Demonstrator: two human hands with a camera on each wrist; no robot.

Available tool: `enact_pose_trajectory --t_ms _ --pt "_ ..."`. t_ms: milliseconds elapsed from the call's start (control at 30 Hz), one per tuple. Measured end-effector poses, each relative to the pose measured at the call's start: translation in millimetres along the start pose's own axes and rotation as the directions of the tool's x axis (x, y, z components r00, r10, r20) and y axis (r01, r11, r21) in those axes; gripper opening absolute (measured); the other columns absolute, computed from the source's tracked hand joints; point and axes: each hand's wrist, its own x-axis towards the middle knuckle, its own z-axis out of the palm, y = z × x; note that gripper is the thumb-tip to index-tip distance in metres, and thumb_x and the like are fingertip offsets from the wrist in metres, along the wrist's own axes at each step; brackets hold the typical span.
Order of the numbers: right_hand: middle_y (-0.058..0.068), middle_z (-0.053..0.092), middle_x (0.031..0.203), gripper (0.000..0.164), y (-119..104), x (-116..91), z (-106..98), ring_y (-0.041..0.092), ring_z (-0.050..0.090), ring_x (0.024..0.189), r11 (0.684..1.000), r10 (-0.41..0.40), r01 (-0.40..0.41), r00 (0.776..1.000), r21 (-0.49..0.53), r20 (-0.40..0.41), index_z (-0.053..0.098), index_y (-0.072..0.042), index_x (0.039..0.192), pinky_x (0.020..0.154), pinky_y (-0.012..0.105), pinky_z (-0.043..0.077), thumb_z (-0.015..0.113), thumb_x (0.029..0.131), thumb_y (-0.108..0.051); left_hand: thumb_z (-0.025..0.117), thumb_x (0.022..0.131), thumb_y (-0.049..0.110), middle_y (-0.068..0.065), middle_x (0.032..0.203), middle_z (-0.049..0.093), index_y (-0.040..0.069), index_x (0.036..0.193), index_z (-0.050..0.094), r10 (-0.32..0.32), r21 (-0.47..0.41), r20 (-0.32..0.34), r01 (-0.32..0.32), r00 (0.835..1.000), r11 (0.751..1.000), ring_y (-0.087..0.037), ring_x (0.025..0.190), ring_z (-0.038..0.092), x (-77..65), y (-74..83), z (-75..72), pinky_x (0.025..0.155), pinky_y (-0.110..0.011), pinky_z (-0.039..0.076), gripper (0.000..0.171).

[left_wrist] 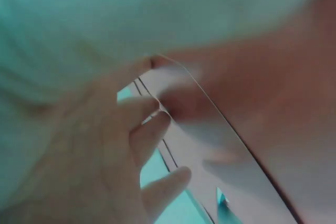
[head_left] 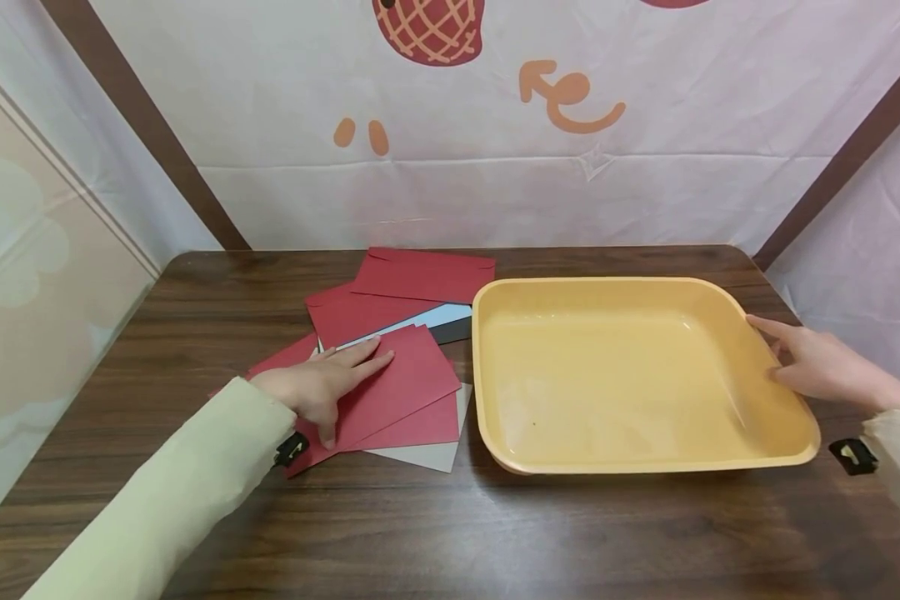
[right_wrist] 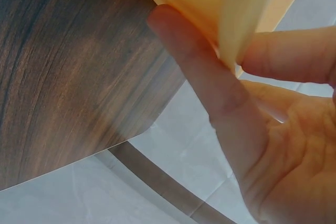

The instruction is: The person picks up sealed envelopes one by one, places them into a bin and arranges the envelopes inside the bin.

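Note:
My left hand rests with spread fingers on a red envelope, the top one of a loose, fanned pile. Under and behind it lie more red envelopes, a white sheet or envelope, a pale blue one and a dark one. To the right stands a yellow plastic tray with rounded corners. My right hand is at its right side; in the right wrist view, thumb and finger pinch the rim from both sides. The left wrist view is partly covered by sleeve and blur.
Everything sits on a dark wood-grain table. Behind it hangs a pale printed cloth, with more cloth at both sides. The tray's left rim stands right beside the envelopes. A red envelope lies near the table's back edge.

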Motion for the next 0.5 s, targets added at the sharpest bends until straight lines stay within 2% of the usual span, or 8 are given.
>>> enact_pose_trajectory --t_ms 33,133,233,300,367,400,500 --pt "0.019 0.066 0.086 0.077 -0.3 -0.1 0.4 0.019 0.057 0.068 1.000 0.003 -0.003 1.000 0.001 0.001 0.024 0.018 0.140 0.057 0.032 0.044 0.063 0.076 -0.001 0.090 0.058 0.012 -0.014 0.160 0.008 0.016 0.154 0.021 -0.006 0.001 -0.002 0.006 1.000 1.000 -0.043 0.143 0.011 -1.3 1.3 0.6 0.108 -0.059 0.030 0.118" --pt "0.019 0.065 0.087 0.077 -1.4 -0.5 1.6 0.019 0.057 0.068 1.000 0.011 -0.011 1.000 0.002 0.006 0.023 0.018 0.141 0.057 0.032 0.043 0.063 0.077 -0.002 0.089 0.060 0.013 -0.017 0.160 0.007 0.014 0.153 0.023 -0.013 -0.011 -0.042 0.012 0.999 1.000 -0.045 0.142 0.013 -7.9 1.5 4.2 0.107 -0.059 0.032 0.115" --pt "0.019 0.065 0.087 0.077 -2.8 -1.2 2.1 0.018 0.055 0.066 1.000 0.016 -0.016 1.000 0.007 0.011 0.022 0.018 0.141 0.057 0.032 0.042 0.063 0.079 -0.002 0.088 0.065 0.028 -0.024 0.158 0.009 0.009 0.152 0.023 -0.027 -0.041 -0.104 0.023 0.994 0.999 -0.049 0.140 0.018 -19.7 -2.7 9.1 0.104 -0.061 0.034 0.110" --pt "0.019 0.065 0.087 0.077 -3.4 -1.9 2.2 0.018 0.054 0.065 1.000 0.021 -0.021 1.000 0.012 0.014 0.021 0.018 0.141 0.056 0.032 0.042 0.062 0.079 -0.002 0.082 0.070 0.042 -0.029 0.155 0.013 0.004 0.152 0.022 -0.074 -0.046 -0.154 0.068 0.985 0.997 -0.052 0.137 0.023 -28.1 -6.8 13.4 0.102 -0.062 0.034 0.108" --pt "0.019 0.065 0.086 0.077 -3.6 -2.2 2.2 0.017 0.053 0.063 1.000 0.023 -0.023 1.000 0.015 0.012 0.020 0.018 0.141 0.056 0.032 0.041 0.062 0.079 -0.002 0.073 0.075 0.054 -0.033 0.152 0.019 0.000 0.150 0.023 -0.150 -0.035 -0.211 0.146 0.966 0.989 -0.054 0.133 0.028 -36.3 -10.2 17.5 0.098 -0.063 0.037 0.105" --pt "0.019 0.065 0.086 0.077 -3.5 -2.1 2.1 0.017 0.053 0.062 1.000 0.025 -0.025 1.000 0.013 0.010 0.020 0.018 0.141 0.056 0.032 0.041 0.062 0.079 -0.002 0.070 0.077 0.059 -0.035 0.149 0.022 -0.003 0.149 0.023 -0.194 -0.023 -0.244 0.194 0.950 0.981 -0.054 0.131 0.031 -40.1 -11.7 19.8 0.094 -0.062 0.041 0.105" --pt "0.021 0.064 0.085 0.078 -3.1 -1.5 2.1 0.018 0.053 0.062 0.999 0.034 -0.034 0.999 0.019 0.010 0.019 0.018 0.142 0.055 0.032 0.041 0.061 0.079 -0.002 0.061 0.078 0.069 -0.038 0.136 0.038 -0.008 0.147 0.023 -0.307 0.007 -0.314 0.325 0.898 0.946 -0.051 0.112 0.052 -51.2 -14.3 25.4 0.070 -0.053 0.051 0.110"
